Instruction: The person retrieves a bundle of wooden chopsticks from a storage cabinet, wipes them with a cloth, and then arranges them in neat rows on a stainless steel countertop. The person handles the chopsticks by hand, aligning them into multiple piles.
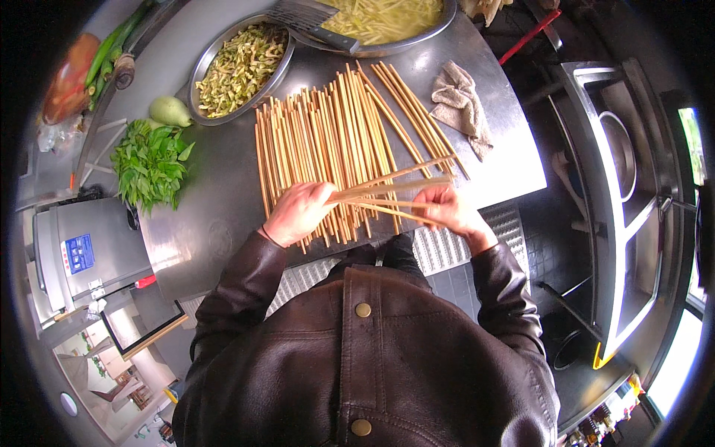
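Observation:
My left hand (pixel 301 212) grips one end of several thin wooden sticks, likely chopsticks (pixel 385 193), which fan out to the right and are partly blurred. At their far ends my right hand (pixel 449 211) pinches one or more of them between thumb and fingers. Below both hands, a wide row of similar wooden chopsticks (pixel 318 134) lies side by side on the steel table (pixel 218 167). A smaller, separate group of chopsticks (pixel 416 114) lies slanted to the right of the row.
A crumpled cloth (pixel 461 103) lies at the right. Behind the row stand a metal bowl of chopped vegetable pieces (pixel 240 67) and a larger basin of pale strips in liquid (pixel 385 19), with a slotted turner (pixel 313 25) across its rim. Leafy greens (pixel 151 162) and a pale green gourd-like vegetable (pixel 169 111) lie left.

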`<state>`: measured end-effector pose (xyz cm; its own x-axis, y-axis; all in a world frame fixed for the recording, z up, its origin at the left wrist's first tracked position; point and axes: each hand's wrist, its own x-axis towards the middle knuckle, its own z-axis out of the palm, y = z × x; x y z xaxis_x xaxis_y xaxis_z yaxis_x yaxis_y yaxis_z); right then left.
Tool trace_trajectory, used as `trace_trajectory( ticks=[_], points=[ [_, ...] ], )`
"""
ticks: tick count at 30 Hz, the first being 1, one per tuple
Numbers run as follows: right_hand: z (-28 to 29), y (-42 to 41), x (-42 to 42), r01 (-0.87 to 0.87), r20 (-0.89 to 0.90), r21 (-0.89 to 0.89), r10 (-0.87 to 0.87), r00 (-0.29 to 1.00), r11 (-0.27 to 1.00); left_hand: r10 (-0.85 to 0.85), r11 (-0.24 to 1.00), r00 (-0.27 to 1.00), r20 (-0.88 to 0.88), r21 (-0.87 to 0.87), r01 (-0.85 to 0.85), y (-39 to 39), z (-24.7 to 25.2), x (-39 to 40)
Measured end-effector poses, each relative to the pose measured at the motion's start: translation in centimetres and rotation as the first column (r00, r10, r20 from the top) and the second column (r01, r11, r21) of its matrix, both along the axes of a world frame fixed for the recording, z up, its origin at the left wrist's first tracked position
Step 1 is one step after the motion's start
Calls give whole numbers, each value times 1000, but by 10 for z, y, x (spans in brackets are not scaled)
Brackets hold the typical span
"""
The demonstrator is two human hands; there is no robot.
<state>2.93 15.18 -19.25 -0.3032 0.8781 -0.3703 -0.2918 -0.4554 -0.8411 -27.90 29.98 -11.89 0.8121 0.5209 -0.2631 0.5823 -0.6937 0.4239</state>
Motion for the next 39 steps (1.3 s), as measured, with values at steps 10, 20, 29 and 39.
trace_trajectory(
  ticks=[10, 20, 29, 39],
  points=[
    [-59, 69, 20, 14, 897, 443, -443, -1, 896, 800, 423, 560, 214, -863, -276, -58, -46, -7],
    [-87, 76, 24, 125, 915, 388, -398, 70, 913, 820, 432, 520, 239, -855, -288, -58, -44, 7],
    [-61, 69, 16, 116, 899, 433, -438, 20, 894, 835, 389, 510, 207, -877, -282, -56, -38, 13],
    [-65, 76, 22, 62, 918, 395, -395, -24, 916, 826, 395, 526, 205, -875, -280, -53, -40, 8]
  ],
)
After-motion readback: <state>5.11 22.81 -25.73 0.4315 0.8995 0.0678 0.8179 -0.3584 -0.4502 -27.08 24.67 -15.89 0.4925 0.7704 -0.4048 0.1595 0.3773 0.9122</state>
